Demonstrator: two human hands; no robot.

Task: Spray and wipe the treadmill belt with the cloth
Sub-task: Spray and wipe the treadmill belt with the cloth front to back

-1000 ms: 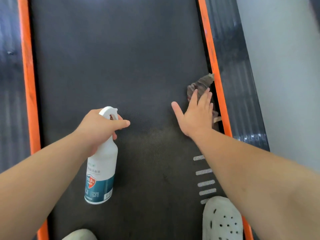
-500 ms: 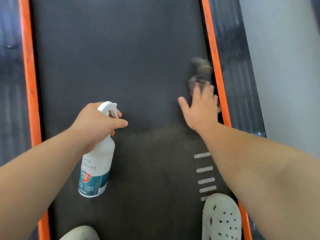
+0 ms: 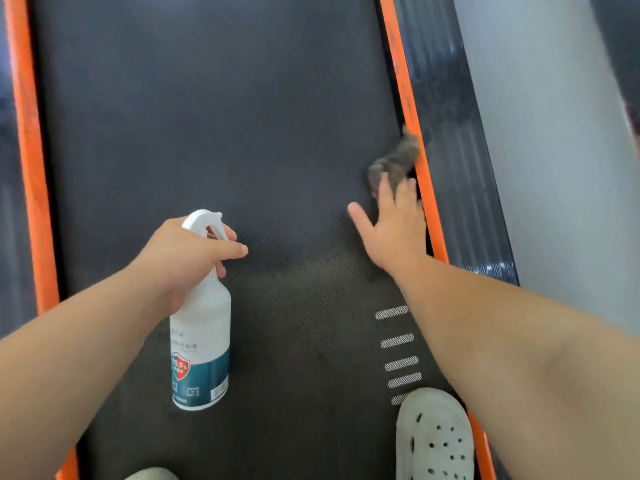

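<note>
My left hand grips the bottle by its neck. My right hand, fingers straight, presses the blurred cloth onto the belt, at two o'clock from the bottle, seemingly touching the rail.

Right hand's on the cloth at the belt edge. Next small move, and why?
Probably sweep the cloth left across the belt: the right hand presses it with straight fingers at the orange side rail, so there is no room rightward, and a lighter patch lies mid-belt to its left.
</note>
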